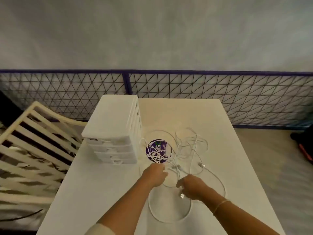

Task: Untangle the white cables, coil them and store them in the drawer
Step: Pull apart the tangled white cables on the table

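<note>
A tangle of white cables (189, 146) lies on the white table (101, 192), partly over a round purple sticker (158, 150). A white drawer unit (113, 131) with several closed drawers stands at the table's left. My left hand (156, 174) reaches into the tangle's near edge, fingers curled round a cable strand. My right hand (192, 185) pinches a cable near its white USB plug (182, 195). A large loop (169, 219) of cable lies between my forearms. Another plug (201, 165) rests to the right.
A cream slatted chair (33, 141) stands left of the table. A blue wire mesh fence (220, 92) runs behind the table, with a grey wall above. Dark objects (304, 143) lie on the floor at far right.
</note>
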